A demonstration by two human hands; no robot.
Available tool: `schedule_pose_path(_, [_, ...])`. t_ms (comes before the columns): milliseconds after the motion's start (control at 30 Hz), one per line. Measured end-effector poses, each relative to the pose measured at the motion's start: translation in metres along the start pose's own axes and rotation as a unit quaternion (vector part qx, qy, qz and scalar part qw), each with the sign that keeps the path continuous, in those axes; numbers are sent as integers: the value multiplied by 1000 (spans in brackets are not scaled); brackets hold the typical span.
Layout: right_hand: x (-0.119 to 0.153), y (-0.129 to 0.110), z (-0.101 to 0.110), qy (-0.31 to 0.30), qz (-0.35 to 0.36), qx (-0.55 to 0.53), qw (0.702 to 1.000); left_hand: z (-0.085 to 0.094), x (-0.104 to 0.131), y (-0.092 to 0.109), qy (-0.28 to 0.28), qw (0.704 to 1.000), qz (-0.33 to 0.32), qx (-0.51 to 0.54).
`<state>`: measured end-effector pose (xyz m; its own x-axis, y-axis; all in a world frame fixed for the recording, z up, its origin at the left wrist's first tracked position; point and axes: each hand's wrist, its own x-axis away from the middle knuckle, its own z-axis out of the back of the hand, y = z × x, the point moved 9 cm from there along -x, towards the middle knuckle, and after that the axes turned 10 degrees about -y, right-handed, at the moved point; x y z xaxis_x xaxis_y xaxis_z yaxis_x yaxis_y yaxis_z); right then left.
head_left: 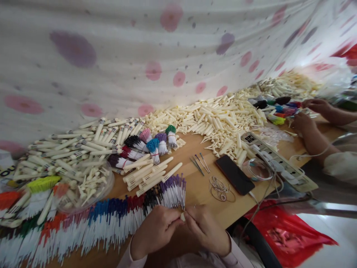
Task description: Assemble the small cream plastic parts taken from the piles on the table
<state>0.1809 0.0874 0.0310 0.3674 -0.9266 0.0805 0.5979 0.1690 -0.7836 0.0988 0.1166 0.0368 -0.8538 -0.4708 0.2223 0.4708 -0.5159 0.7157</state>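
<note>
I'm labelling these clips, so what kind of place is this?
Probably a small pen-assembly workspace: cream pen parts heaped along the table, rows of coloured refills, and a co-worker's hands busy nearby.

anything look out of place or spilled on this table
A few thin sticks lie loose left of the phone, apart from the colour-sorted rows, so they look slightly stray. The pale plastic parts are heaped untidily against the curtain, but nothing looks clearly spilled or damaged.
</note>
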Motion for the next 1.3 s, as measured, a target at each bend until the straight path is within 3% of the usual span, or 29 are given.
schedule_pose_path(167, [2, 15, 2, 2, -37, -50, 998, -10, -2, 1, -16, 995, 52, -86])
schedule_pose_path(300, [1, 11, 10, -10, -13, -28, 999, -11, -4, 3, -34, 994, 71, -73])
schedule_pose_path(767, [24, -1, 18, 73, 25, 53, 996, -9, -12, 20, -75, 997, 4, -15])
schedule_pose_path(1033, [23, 4, 10, 72, 12, 27, 997, -14, -10, 18, -53, 995, -16, -81])
schedule_pose_path(1300, [19, 9, 0, 85, -15, -47, 995, -14, -5, 14, -50, 988, 14, -146])
